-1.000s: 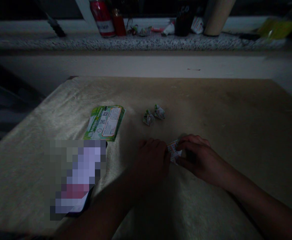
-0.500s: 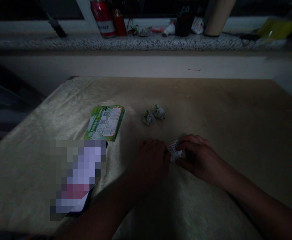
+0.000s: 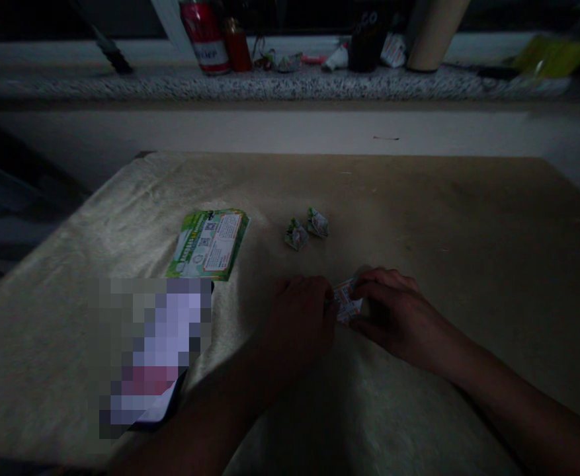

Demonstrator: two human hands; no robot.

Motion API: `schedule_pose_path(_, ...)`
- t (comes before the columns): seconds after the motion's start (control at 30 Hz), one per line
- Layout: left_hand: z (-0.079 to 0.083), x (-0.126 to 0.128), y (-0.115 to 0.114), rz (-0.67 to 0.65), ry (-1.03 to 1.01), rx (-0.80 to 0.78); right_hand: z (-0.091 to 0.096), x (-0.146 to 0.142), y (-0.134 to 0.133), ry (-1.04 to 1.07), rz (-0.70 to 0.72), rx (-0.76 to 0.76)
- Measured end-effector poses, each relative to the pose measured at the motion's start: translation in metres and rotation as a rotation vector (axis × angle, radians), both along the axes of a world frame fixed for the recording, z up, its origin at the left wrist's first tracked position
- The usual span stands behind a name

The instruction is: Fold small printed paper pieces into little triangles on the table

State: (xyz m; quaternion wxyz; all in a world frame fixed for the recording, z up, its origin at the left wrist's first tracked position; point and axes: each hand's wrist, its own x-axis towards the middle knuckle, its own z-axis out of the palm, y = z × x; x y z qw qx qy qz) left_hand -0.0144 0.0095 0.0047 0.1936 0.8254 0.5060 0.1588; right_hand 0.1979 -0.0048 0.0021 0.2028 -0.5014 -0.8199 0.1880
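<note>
Dim light. Table [image 3: 443, 218] covered with pale cloth.

Left hand [image 3: 302, 317]: knuckles up, fingers curled, tips pinching the left edge of a small printed paper [image 3: 348, 303].
Right hand [image 3: 399, 311]: fingers bent, gripping the same paper from its right side.
The paper sits between the two hands, low over the cloth, near the middle of the table. Whether it touches the cloth: cannot tell.

Two folded pieces [image 3: 296, 234] lie just beside each other, farther off and slightly left of the hands.
Green leaflet [image 3: 209, 244] lies flat, left of those pieces.
Phone [image 3: 151, 357] lies near left, just beside the leaflet's near edge.
Far sill [image 3: 270, 82]: red can [image 3: 204, 33] and small clutter, too dark to identify.
</note>
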Motion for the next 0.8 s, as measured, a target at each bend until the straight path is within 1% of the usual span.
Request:
schedule_pose_path(0.23, 0.0005, 0.0007, -0.0016, -0.004, 0.024, 0.016, 0.0033, -0.0007, -0.0011, 0.019, 0.015, -0.011)
schedule_pose_path(0.53, 0.0025, 0.0019, -0.0002, 0.0, 0.05, -0.024, -0.0002, 0.0003, -0.0032, 0.009, 0.046, 0.015)
schedule_pose_path(0.8, 0.0045, 0.0024, 0.0004, 0.003, 0.067, -0.025, -0.0016, 0.0003, -0.0048, -0.005, 0.056, 0.016)
